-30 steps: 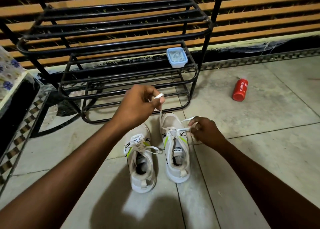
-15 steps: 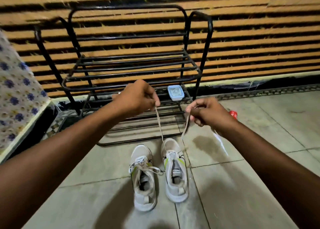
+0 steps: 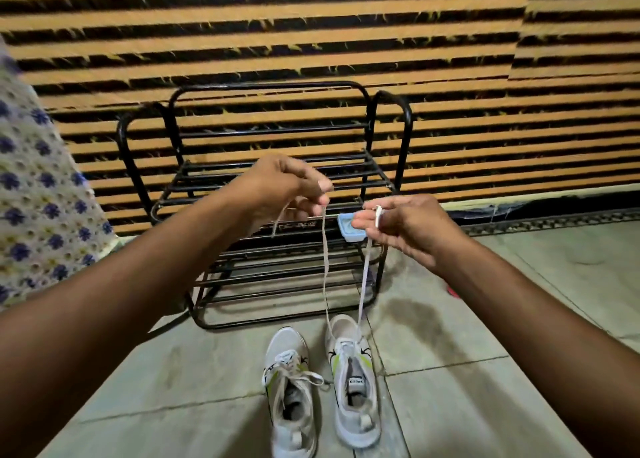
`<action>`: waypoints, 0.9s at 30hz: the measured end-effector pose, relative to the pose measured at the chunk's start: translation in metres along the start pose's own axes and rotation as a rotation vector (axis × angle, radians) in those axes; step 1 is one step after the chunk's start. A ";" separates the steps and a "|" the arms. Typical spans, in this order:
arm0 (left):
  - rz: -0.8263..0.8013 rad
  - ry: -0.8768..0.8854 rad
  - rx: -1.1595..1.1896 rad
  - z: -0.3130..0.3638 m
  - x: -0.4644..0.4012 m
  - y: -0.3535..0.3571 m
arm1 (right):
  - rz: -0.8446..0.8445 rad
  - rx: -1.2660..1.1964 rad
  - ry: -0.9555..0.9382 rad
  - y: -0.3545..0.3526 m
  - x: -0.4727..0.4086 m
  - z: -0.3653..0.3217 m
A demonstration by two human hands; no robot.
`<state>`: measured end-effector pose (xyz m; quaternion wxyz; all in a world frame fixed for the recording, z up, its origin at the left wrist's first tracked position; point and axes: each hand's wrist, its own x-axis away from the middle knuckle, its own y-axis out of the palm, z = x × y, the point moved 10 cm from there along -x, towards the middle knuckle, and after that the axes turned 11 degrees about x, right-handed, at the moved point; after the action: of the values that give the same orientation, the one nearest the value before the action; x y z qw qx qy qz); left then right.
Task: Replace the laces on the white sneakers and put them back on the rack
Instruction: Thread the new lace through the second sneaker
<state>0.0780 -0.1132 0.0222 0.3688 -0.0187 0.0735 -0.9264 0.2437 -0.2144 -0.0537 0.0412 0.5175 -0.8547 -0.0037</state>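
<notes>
A small pale-blue lidded container (image 3: 350, 229) sits on a shelf bar at the right side. A floral cloth with blue flowers (image 3: 38, 208) hangs at the left edge. Grey floor tiles (image 3: 485, 405) meet an orange-and-black striped wall (image 3: 311, 42), with a red object (image 3: 453, 291) barely showing on the floor

Both bare forearms reach forward from the lower corners and converge toward the middle, raised well above the floor; the left hand (image 3: 284, 187) sits slightly higher, knuckles up, thumb and forefinger pinched on one strand of the thin white flat shoelace (image 3: 325, 267), the other fingers curled loosely under; the right hand (image 3: 405, 225) is turned palm inward, its thumb and forefinger closed on the lace's other end, the tip poking up past the fingers; the two hands are near each other, not touching.
</notes>
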 end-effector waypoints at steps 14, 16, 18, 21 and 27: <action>0.145 0.227 -0.012 0.031 0.008 0.000 | 0.307 0.472 -0.287 -0.017 0.000 -0.033; 0.181 0.276 -0.070 0.039 0.008 0.002 | 0.275 0.409 -0.309 -0.013 0.001 -0.037; 0.198 0.308 -0.056 0.043 0.008 0.003 | 0.253 0.355 -0.335 -0.011 0.001 -0.040; 0.218 0.332 0.028 0.049 0.008 0.001 | 0.277 0.340 -0.367 -0.012 0.000 -0.045; 0.234 0.428 0.118 0.063 0.012 -0.001 | 0.273 0.340 -0.423 -0.007 0.002 -0.054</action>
<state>0.0745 -0.1280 0.0846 0.4502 0.2080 0.0975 -0.8629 0.2530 -0.2170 -0.0003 -0.2246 0.3851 -0.8943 0.0373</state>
